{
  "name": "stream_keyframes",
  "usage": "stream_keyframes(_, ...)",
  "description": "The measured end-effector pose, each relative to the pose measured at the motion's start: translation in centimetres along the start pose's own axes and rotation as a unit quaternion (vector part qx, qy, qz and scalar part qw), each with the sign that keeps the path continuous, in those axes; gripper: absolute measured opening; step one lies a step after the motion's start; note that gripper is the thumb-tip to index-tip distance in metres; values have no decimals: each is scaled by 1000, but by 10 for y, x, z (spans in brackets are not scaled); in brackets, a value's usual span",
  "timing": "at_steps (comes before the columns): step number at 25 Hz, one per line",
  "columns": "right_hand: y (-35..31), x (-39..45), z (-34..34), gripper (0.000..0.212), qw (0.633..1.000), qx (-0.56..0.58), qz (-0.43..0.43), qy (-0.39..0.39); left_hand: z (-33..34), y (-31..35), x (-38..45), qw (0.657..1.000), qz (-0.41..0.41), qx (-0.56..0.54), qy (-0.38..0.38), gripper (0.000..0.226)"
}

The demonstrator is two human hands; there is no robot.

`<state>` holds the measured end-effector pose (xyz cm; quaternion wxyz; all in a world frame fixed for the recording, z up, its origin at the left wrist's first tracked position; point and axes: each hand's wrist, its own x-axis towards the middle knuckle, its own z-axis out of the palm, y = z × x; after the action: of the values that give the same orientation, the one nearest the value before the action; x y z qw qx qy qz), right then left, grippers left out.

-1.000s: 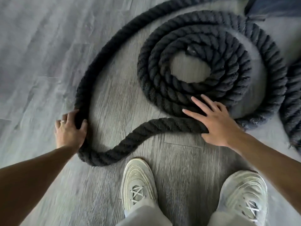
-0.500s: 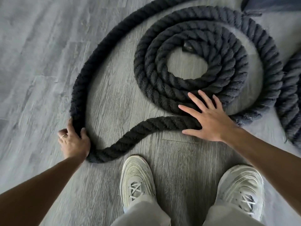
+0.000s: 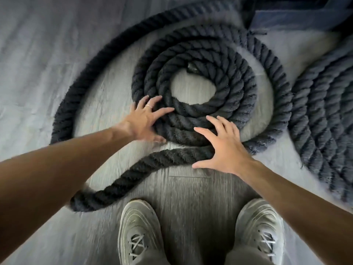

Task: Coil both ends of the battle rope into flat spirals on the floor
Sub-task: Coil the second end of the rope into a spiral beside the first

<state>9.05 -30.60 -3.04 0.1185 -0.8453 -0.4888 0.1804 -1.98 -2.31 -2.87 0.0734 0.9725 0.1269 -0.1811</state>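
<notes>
Grey wood floor [image 3: 38, 54], wide, under all of it. Thick black battle rope [image 3: 193, 54] in a flat round spiral in the middle of the floor, rings close together, rope end [image 3: 192, 68] in the small bare hole inside. One loose loop [image 3: 63, 115] swinging wide round the left side, then bending back near the shoes. Second spiral [image 3: 328, 111] at the right edge of the floor, partly cut off. Dark blue thing [image 3: 298, 18] at the far right corner, too blurry to tell. Two pale shoes [image 3: 139, 234] at the near edge. Right hand [image 3: 221, 150], grip open, fingers spread flat on the rope at the spiral's near side. Left hand [image 3: 145, 119], grip open too, fingers spread on the spiral's left rim. Thin ring [image 3: 148, 106] on one left finger.
</notes>
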Motion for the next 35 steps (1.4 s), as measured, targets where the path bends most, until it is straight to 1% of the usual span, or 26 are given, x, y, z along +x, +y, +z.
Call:
stream_keyframes(2, 4, -5, 0, 97, 995, 38, 75, 57, -7, 2, 16, 998, 3, 31, -56, 113)
stream_keyframes(3, 9, -4, 0, 89, 984, 52, 141, 96, -6, 0, 14, 997, -2, 48, -66, 114)
stream_keyframes(4, 17, -2, -3, 84, 963, 66, 229, 128, -2, 0, 11, 995, -6, 71, -66, 113)
stream_keyframes(5, 25, 1, -6, 85, 932, 86, 324, 139, 2, 0, 8, 994, -7, 88, -61, 113)
stream_keyframes(6, 33, 4, -9, 87, 902, 108, 397, 133, 6, 2, 5, 995, -8, 90, -52, 111)
stream_keyframes(7, 39, 4, -10, 87, 886, 119, 430, 123, 9, 6, 3, 996, -12, 77, -44, 110)
stream_keyframes(8, 43, 3, -10, 83, 887, 117, 430, 121, 10, 11, 2, 997, -15, 60, -35, 110)
stream_keyframes(10, 47, -6, -8, 74, 906, 103, 385, 142, 13, 22, 0, 999, -23, 46, -16, 110)
stream_keyframes(13, 40, -19, -4, 82, 922, 64, 353, 146, 19, 61, 3, 996, -58, 64, 22, 116)
stream_keyframes(15, 32, -14, -3, 86, 930, 38, 338, 140, 23, 96, 9, 994, -83, 62, 19, 121)
stream_keyframes(17, 31, -5, -8, 89, 933, 27, 334, 131, 24, 115, 12, 995, -94, 43, 5, 121)
stream_keyframes(19, 36, -6, -10, 86, 936, 25, 329, 122, 18, 105, 10, 998, -68, -7, 9, 114)
stream_keyframes(20, 40, -9, -9, 81, 941, 19, 316, 117, 12, 91, 9, 999, -35, -26, 18, 110)
stream_keyframes(21, 44, -12, -9, 75, 946, 16, 303, 115, 6, 73, 10, 999, 12, -19, 32, 107)
stream_keyframes(22, 44, -14, -8, 70, 949, 19, 294, 114, -1, 54, 12, 997, 60, 17, 41, 108)
stream_keyframes(23, 41, -16, -6, 66, 950, 27, 290, 114, -9, 35, 14, 993, 94, 67, 31, 112)
stream_keyframes(24, 35, -17, -4, 65, 952, 35, 283, 112, -17, 19, 17, 990, 101, 103, 1, 117)
stream_keyframes(25, 25, -18, -1, 64, 960, 36, 258, 106, -22, 5, 20, 989, 86, 116, -38, 123)
stream_keyframes(26, 14, -18, 2, 67, 973, 28, 209, 93, -22, -6, 22, 989, 62, 113, -72, 125)
stream_keyframes(27, 4, -18, 6, 71, 987, 19, 148, 63, -20, -13, 22, 988, 44, 113, -91, 125)
stream_keyframes(28, -5, -18, 9, 78, 995, 11, 94, 19, -16, -15, 22, 987, 35, 125, -94, 121)
stream_keyframes(29, -10, -17, 12, 87, 998, 3, 65, -26, -11, -15, 20, 985, 33, 146, -83, 115)
stream_keyframes(30, -11, -16, 14, 99, 997, -7, 56, -61, -4, -13, 16, 983, 36, 166, -68, 110)
stream_keyframes(31, -9, -14, 15, 105, 995, -16, 54, -78, 1, -11, 13, 983, 38, 172, -52, 106)
stream_keyframes(32, -6, -14, 15, 107, 995, -24, 53, -82, 4, -11, 10, 985, 39, 163, -39, 105)
stream_keyframes(35, -1, -14, 16, 103, 996, -38, 51, -65, 1, -11, 10, 993, 39, 107, -13, 108)
